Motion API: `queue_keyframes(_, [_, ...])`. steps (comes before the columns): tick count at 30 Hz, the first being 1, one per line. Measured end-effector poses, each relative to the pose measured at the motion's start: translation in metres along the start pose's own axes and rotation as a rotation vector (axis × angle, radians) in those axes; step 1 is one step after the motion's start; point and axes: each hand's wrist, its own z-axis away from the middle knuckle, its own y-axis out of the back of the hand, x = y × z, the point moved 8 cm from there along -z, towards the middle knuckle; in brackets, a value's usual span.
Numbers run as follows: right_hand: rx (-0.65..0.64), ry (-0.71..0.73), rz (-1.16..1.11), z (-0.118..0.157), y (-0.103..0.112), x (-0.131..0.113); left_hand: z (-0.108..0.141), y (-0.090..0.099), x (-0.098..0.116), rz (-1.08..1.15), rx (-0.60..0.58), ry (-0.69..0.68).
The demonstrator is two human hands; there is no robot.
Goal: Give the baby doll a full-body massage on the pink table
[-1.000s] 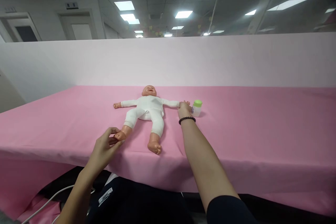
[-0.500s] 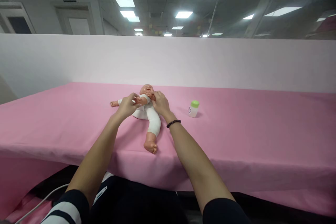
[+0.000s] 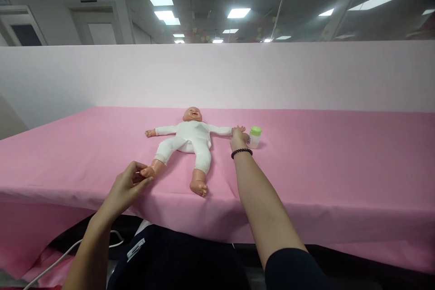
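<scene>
A baby doll [image 3: 192,132] in a white suit lies on its back, head away from me, arms and legs spread. My left hand [image 3: 131,183] grips its foot [image 3: 148,171] on the left side, thumb below and fingers above. With fingers closed, my right hand [image 3: 239,138] is around the doll's forearm near its small hand [image 3: 240,128], stretched out to the right; my fingertips are partly hidden. A clear bottle with a green cap [image 3: 254,137] stands upright right beside my right hand. The other foot [image 3: 199,184] rests untouched near the table's front edge.
A pink cloth [image 3: 322,158] covers the table and hangs over its front edge. Behind it runs a low white partition [image 3: 217,74]. Below the table at left lies a white cable [image 3: 64,253].
My hands have moved apart. The doll's leg has gone from over its body down to the left, and its arm from the chest out to the right. The bottle stays upright.
</scene>
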Motion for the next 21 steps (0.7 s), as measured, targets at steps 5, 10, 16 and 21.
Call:
queue_keyframes(5, [0.037,-0.002,-0.116,0.010,-0.008,-0.026,-0.024,0.006,0.007,0.071,0.121,-0.093])
queue_keyframes(10, [-0.080,0.374,-0.107,0.049,-0.028,-0.082,-0.081,-0.009,0.054,0.008,0.186,-0.211])
queue_keyframes(16, [-0.528,0.901,0.275,0.113,-0.066,-0.107,-0.133,-0.065,0.072,-0.190,0.044,-0.319])
queue_keyframes(21, [-0.369,0.747,0.101,0.087,-0.052,-0.102,-0.109,-0.049,0.074,-0.163,0.080,-0.364])
